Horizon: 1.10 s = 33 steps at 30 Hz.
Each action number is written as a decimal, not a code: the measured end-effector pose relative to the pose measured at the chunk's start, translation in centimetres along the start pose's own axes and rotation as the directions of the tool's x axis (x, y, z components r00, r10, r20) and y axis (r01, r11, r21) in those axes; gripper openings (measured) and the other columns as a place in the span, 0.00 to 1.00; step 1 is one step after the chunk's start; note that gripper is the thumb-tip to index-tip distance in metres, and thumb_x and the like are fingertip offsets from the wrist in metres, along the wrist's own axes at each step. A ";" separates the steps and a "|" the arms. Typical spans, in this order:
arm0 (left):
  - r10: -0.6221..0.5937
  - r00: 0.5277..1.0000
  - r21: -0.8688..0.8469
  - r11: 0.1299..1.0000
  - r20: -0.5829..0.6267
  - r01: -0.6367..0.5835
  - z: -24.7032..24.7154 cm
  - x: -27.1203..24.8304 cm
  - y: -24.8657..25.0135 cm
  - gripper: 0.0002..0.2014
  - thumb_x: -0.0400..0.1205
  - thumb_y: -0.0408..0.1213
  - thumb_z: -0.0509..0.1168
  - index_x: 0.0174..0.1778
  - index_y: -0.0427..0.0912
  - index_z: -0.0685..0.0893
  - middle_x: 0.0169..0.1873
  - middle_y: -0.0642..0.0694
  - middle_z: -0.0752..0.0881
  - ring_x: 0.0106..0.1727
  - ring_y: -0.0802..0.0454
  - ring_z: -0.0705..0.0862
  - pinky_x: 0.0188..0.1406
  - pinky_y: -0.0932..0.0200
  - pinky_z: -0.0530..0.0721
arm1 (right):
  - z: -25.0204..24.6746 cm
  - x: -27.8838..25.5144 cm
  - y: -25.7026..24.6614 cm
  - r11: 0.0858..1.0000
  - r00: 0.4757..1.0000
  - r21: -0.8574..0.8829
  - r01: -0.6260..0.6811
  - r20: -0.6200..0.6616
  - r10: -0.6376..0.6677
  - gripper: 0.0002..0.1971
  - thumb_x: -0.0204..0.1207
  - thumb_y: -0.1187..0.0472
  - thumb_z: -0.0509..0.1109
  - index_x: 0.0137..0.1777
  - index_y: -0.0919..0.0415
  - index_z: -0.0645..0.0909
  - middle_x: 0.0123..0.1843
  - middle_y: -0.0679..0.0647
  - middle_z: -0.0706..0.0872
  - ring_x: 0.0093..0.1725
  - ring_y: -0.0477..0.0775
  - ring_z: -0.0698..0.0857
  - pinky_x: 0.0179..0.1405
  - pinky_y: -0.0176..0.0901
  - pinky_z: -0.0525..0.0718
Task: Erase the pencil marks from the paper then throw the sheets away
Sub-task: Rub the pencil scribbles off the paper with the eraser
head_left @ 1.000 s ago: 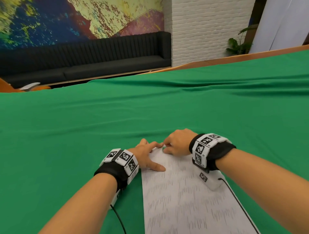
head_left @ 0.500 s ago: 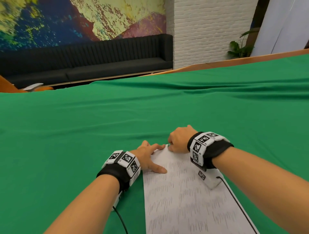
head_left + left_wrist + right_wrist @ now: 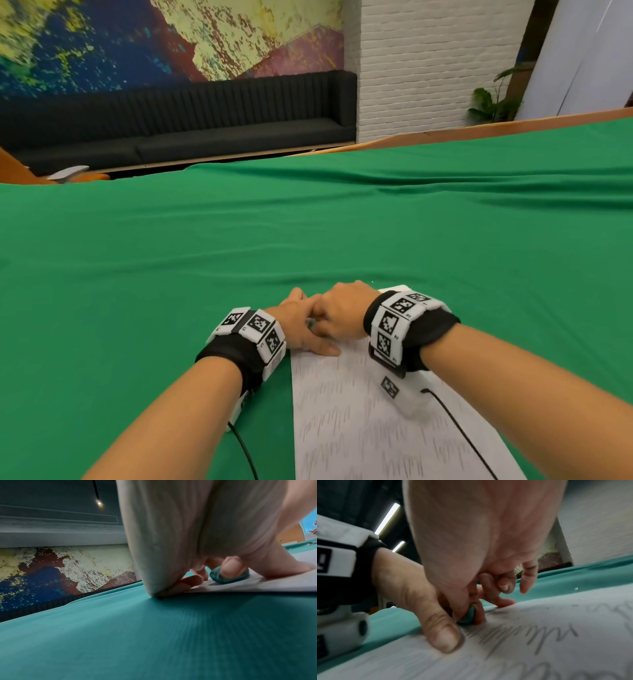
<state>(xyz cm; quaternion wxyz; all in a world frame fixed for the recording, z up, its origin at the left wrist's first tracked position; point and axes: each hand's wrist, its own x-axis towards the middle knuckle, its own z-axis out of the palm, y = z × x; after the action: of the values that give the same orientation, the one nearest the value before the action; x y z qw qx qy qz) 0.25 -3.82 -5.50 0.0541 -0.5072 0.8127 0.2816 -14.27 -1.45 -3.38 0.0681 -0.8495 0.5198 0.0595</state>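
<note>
A white sheet of paper [image 3: 359,411] covered in rows of pencil scribbles lies on the green cloth at the near centre. My left hand [image 3: 299,330] lies flat with straight fingers on the sheet's far left corner, its thumb [image 3: 444,637] pressing the paper. My right hand [image 3: 342,315] is right beside it, touching it, and pinches a small teal eraser [image 3: 468,615] between thumb and fingers. The eraser [image 3: 228,576] presses on the paper [image 3: 274,584] near its far edge. The head view hides the eraser behind the hands.
The green tablecloth [image 3: 171,291] stretches far ahead and to both sides, with long folds near its far edge. A wrist camera cable [image 3: 459,431] trails over the sheet's right side. A black sofa [image 3: 171,130] and a plant [image 3: 493,102] stand beyond the table.
My right hand has slid left along the sheet's far edge until it meets the left hand, uncovering the far right corner. The left hand keeps pressing the same corner.
</note>
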 end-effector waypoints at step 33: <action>-0.036 0.999 0.060 0.998 0.023 0.035 -0.1 -0.3 0.1 0.48 0.70 0.63 0.76 0.82 0.65 0.57 0.65 0.49 0.66 0.71 0.49 0.73 0.70 0.45 0.76 | -0.4 -1.2 4.3 0.990 0.992 -0.082 -0.118 0.030 0.121 0.18 0.83 0.42 0.59 0.46 0.54 0.83 0.42 0.50 0.83 0.50 0.58 0.83 0.56 0.55 0.72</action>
<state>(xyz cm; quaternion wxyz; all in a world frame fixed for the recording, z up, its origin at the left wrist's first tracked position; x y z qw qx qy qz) 0.30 -3.63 -5.30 0.0840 -0.5164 0.8109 0.2622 -18.61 -2.36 -3.00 0.0395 -0.8178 0.5655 0.0991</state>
